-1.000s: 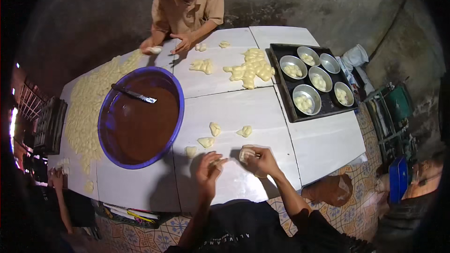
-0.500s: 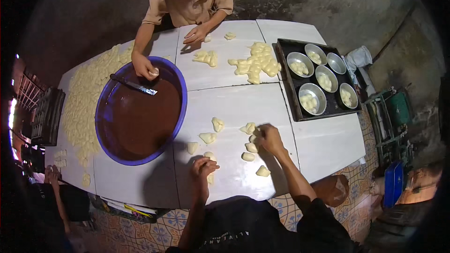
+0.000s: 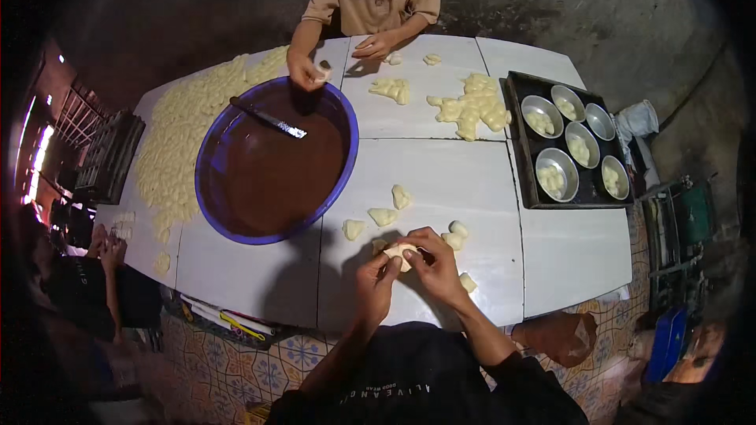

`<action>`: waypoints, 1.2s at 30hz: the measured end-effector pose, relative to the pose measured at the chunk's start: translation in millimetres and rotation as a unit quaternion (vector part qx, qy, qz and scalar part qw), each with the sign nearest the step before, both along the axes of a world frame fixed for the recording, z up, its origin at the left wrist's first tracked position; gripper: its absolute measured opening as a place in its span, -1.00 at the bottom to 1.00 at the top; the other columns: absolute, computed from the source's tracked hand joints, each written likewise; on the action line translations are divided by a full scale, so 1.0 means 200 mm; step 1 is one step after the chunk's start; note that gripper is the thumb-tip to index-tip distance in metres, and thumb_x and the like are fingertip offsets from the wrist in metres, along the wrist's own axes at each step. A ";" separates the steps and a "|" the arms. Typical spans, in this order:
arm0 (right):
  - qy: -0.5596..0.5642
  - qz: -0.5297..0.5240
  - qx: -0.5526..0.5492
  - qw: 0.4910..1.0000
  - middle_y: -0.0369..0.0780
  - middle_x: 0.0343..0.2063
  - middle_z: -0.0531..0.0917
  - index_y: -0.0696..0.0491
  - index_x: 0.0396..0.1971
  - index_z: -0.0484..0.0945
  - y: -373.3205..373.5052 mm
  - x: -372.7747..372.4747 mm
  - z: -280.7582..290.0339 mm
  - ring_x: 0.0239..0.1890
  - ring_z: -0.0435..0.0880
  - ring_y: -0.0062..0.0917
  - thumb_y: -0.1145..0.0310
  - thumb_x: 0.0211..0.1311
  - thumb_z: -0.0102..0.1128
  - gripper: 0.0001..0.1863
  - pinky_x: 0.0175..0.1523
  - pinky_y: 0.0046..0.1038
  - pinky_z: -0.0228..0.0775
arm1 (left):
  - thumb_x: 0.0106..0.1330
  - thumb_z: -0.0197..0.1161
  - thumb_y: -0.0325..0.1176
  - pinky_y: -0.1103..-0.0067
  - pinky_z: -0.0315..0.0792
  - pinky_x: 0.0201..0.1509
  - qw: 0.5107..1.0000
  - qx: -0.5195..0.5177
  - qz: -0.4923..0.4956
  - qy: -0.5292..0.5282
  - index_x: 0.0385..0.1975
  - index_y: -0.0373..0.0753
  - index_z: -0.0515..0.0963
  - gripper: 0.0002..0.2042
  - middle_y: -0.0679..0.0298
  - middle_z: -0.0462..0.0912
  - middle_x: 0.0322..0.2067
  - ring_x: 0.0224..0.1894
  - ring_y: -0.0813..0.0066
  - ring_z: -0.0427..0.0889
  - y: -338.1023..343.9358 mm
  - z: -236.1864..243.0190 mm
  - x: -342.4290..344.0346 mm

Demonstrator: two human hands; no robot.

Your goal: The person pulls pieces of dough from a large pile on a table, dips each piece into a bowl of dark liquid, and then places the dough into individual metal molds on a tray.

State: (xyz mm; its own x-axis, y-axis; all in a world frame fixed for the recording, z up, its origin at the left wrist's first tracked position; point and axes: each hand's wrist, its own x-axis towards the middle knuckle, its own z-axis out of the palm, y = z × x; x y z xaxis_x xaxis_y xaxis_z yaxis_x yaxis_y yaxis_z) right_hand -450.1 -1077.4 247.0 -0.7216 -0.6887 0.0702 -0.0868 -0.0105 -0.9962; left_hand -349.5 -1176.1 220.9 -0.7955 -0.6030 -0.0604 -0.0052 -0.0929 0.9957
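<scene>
Both of my hands meet above the near middle of the white table. A small piece of pale dough [image 3: 404,256] is pinched between my left hand [image 3: 376,282] and my right hand [image 3: 438,269], thumbs on top and fingers closed around it. Beyond my hands lie loose dough pieces [image 3: 383,216]. Smooth dough balls [image 3: 455,234] sit just past my right hand, and another dough piece [image 3: 468,282] lies beside its wrist. Part of the dough under my fingers is hidden.
Left of centre stands a blue basin [image 3: 352,149] of brown filling [image 3: 276,177] with a spatula [image 3: 266,118]. Many dough pieces [image 3: 169,142] cover the table's left. A black tray [image 3: 579,203] holds round tins at right. A person [image 3: 370,0] works opposite; another [image 3: 110,275] at left.
My hands have come together and raised a dough piece between them; the right moved left, away from the dough balls. The person opposite lifted a dough piece from the basin. The whole view shifted.
</scene>
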 end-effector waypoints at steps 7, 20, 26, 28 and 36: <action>0.069 -0.031 -0.055 0.996 -0.12 -0.08 0.43 0.16 -0.11 0.59 -0.04 0.00 -0.06 0.01 0.37 -0.36 0.28 0.33 0.03 -0.70 0.13 -0.36 0.26 | 0.26 0.24 -0.51 0.68 0.43 -0.22 0.998 0.047 0.042 0.000 -0.26 -0.44 0.60 -0.86 0.27 0.64 -0.33 -0.32 0.64 0.54 -0.01 -0.06 0.01; -0.096 0.199 -0.156 0.963 -0.17 0.38 0.01 0.01 0.43 -0.19 -0.11 -0.03 -0.28 0.21 0.21 -0.42 -0.46 -0.10 0.19 0.26 0.11 -0.36 0.35 | 0.35 -0.16 0.28 0.26 0.30 0.23 0.957 0.200 -0.142 0.155 0.26 -0.46 0.17 -0.18 -0.12 0.41 0.13 0.12 0.13 0.47 -0.76 0.22 -0.20; -0.146 0.192 -0.187 0.952 -0.07 0.36 0.08 0.07 0.41 -0.12 -0.16 0.04 -0.31 0.31 0.22 -0.34 0.06 0.30 0.13 -0.14 0.33 -0.23 0.19 | 0.42 -0.11 0.05 0.30 0.45 -0.01 0.891 -0.323 -0.034 -0.317 0.21 -0.41 0.27 -0.39 -0.08 0.61 -0.27 -0.16 0.03 0.62 -1.29 -0.09 -0.20; -0.139 0.151 -0.144 0.968 -0.05 0.33 0.16 0.06 0.41 -0.09 -0.11 0.00 -0.40 0.29 0.26 -0.35 0.13 0.34 0.09 -0.21 0.31 -0.25 0.21 | 0.39 -0.12 0.09 0.21 0.43 -0.01 0.838 -0.464 -0.087 -0.272 0.22 -0.39 0.27 -0.36 -0.04 0.62 -0.38 -0.26 -0.09 0.61 -1.12 -0.02 -0.20; -0.544 0.141 -0.287 0.776 -0.09 0.04 0.49 0.28 0.27 0.16 -0.23 0.03 -0.36 -0.02 0.52 -0.52 0.22 0.39 0.03 -0.40 0.07 -0.48 0.40 | 0.32 -0.45 0.39 0.35 0.39 0.13 0.976 0.206 -0.021 -0.067 0.12 -0.45 0.41 -0.09 -0.09 0.61 -0.08 -0.08 0.06 0.62 -0.47 0.40 -0.09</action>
